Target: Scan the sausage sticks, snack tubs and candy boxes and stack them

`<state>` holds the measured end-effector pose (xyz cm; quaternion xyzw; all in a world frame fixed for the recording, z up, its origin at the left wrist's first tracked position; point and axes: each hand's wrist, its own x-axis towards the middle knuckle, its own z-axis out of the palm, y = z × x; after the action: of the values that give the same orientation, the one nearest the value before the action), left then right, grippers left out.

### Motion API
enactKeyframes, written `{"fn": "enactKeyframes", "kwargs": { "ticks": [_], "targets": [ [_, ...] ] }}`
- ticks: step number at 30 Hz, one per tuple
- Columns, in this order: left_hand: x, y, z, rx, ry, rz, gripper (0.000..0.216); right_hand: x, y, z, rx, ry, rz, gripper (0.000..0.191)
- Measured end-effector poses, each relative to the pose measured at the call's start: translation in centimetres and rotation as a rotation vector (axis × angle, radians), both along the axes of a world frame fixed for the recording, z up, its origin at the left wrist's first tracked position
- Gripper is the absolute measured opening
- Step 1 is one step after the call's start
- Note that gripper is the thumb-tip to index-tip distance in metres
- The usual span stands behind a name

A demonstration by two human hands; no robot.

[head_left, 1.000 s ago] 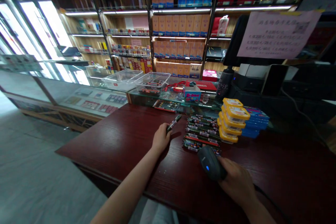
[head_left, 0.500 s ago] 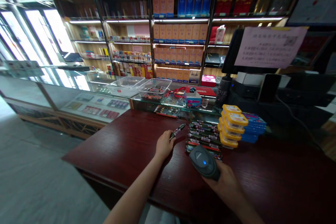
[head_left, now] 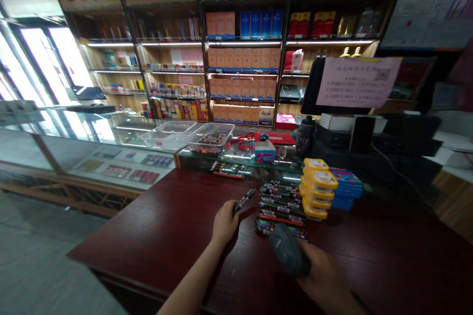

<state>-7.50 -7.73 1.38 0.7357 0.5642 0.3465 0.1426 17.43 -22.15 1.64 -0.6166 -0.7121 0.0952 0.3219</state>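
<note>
My left hand (head_left: 224, 222) rests on the dark red wooden counter (head_left: 173, 226) and is closed round a slim dark packet (head_left: 243, 201) that sticks out up and to the right. My right hand (head_left: 325, 280) grips a dark grey barcode scanner (head_left: 287, 254), its head aimed at a row of similar flat dark packets (head_left: 281, 204) lying side by side just beyond it. A stack of yellow-lidded tubs (head_left: 317, 187) stands right of that row, with blue packs (head_left: 345, 188) behind them.
A glass display counter (head_left: 121, 152) runs to the left, with clear plastic trays (head_left: 192, 135) on top. A till screen with a paper notice (head_left: 356, 81) stands at the right. Lit shelves of boxed goods (head_left: 242, 83) fill the back wall.
The view has tilted upward, so counter and hands sit lower in the picture. The scanner has edged closer to the row of packets. My left hand keeps hold of its packet.
</note>
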Motion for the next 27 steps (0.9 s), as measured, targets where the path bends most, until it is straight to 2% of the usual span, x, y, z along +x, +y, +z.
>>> {"fn": "enactKeyframes", "kwargs": {
  "ticks": [3,5,11,15,18,22,27],
  "targets": [
    [0.0,0.1,0.0,0.01,-0.007,0.001,0.03,1.4,0.0,-1.6,0.122,-0.219,-0.053,0.038],
    [0.0,0.1,0.0,0.024,0.008,-0.023,0.028,2.2,0.1,-2.6,0.166,-0.29,-0.073,0.037],
    [0.3,-0.3,0.5,0.08,0.146,-0.189,0.024,3.3,0.1,-3.7,0.197,-0.301,-0.095,0.035],
    [1.9,0.2,2.3,0.153,0.207,-0.245,0.023,3.0,0.0,-3.7,0.159,-0.301,-0.103,0.034],
    [4.2,1.8,4.4,0.209,0.22,-0.228,0.025,2.7,-0.1,-3.6,0.166,-0.29,-0.125,0.035],
    [8.1,5.5,6.8,0.225,0.278,-0.19,0.026,2.6,0.0,-3.4,0.183,-0.247,-0.146,0.038],
    [12.5,9.6,7.4,0.12,0.392,-0.193,0.025,2.8,0.3,-3.7,0.174,-0.231,-0.119,0.041]
  ]
}}
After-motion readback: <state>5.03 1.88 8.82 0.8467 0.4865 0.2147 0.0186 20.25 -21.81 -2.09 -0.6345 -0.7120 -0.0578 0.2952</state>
